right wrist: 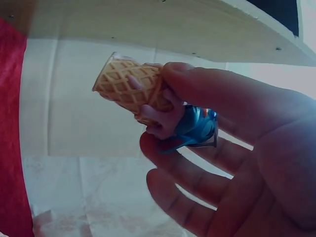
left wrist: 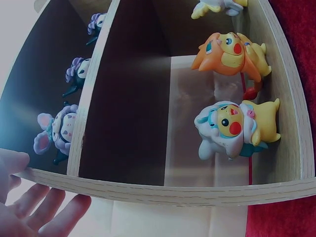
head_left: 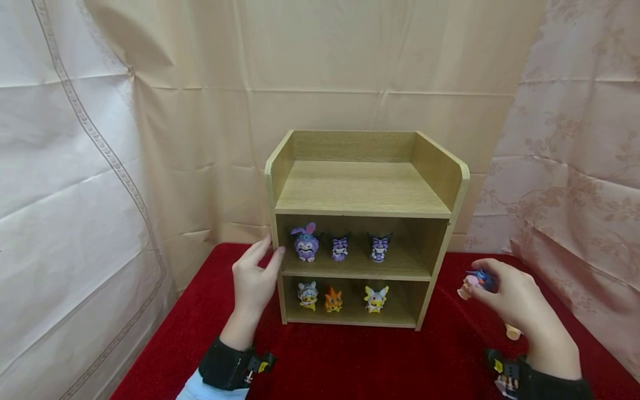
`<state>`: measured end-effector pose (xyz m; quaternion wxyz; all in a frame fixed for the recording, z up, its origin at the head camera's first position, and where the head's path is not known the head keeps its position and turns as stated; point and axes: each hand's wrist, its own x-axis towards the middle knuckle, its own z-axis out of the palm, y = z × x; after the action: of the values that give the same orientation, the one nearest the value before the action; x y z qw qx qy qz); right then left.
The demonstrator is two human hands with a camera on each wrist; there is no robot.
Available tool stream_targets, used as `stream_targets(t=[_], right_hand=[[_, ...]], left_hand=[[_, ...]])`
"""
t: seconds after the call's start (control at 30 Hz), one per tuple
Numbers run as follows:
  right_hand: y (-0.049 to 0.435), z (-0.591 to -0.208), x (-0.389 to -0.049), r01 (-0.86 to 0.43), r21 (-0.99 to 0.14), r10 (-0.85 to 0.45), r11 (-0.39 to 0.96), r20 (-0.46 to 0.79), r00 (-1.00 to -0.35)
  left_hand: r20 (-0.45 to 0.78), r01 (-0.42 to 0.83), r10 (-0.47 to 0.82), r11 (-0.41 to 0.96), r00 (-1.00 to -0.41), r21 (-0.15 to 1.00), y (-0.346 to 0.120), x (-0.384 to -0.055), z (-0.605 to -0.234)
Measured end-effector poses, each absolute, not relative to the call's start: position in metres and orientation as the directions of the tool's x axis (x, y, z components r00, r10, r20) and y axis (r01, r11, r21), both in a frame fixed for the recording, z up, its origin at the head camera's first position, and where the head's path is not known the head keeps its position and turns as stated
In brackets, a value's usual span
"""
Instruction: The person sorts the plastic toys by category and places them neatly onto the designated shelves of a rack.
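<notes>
My left hand (head_left: 255, 275) holds the left side panel of a small wooden shelf (head_left: 360, 214), thumb at the front edge and fingers along the outside. To the right of the shelf, my right hand (head_left: 515, 294) pinches a figurine (right wrist: 136, 89) between thumb and fingers. It has a waffle-cone base and blue and pink upper parts, largely covered by the fingers. On the middle tier stand a purple rabbit-eared figurine (head_left: 306, 243) and two black-and-purple ones (head_left: 339, 248). The lower tier bears a grey-hooded yellow figurine (head_left: 308, 295), an orange one (head_left: 333, 300) and a white-hooded yellow one (head_left: 375, 299).
Under the shelf lies a red cloth (head_left: 350, 361). Another cone-coloured piece (head_left: 513, 332) lies on it, partly hidden behind my right wrist. A beige curtain (head_left: 340, 66) hangs behind, with a white curtain (head_left: 65, 194) left and a floral one (head_left: 585, 155) right.
</notes>
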<state>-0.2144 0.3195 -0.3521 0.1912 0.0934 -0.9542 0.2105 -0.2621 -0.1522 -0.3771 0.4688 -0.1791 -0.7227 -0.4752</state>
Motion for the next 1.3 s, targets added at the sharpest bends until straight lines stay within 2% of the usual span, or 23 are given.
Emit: stream_targets(t=[0.17, 0.5, 0.83, 1.3], right_hand=[[0.313, -0.35, -0.212, -0.294, -0.342, -0.104, 0.893, 0.479, -0.872], [0.301, -0.341, -0.204, -0.377, -0.266, -0.127, 0.887, 0.644, -0.754], [0.287, -0.332, -0.194, -0.441, -0.331, -0.116, 0.834, 0.677, -0.726], [0.267, -0.334, -0.195, -0.559, -0.252, -0.203, 0.79, 0.752, -0.627]], left_hand=[[0.846, 0.705, -0.187, 0.481, -0.499, 0.522, -0.152, -0.262, -0.377], [0.851, 0.708, -0.185, 0.485, -0.491, 0.514, -0.152, -0.261, -0.376], [0.846, 0.705, -0.186, 0.48, -0.499, 0.521, -0.152, -0.261, -0.376], [0.85, 0.705, -0.19, 0.486, -0.492, 0.517, -0.152, -0.261, -0.376]])
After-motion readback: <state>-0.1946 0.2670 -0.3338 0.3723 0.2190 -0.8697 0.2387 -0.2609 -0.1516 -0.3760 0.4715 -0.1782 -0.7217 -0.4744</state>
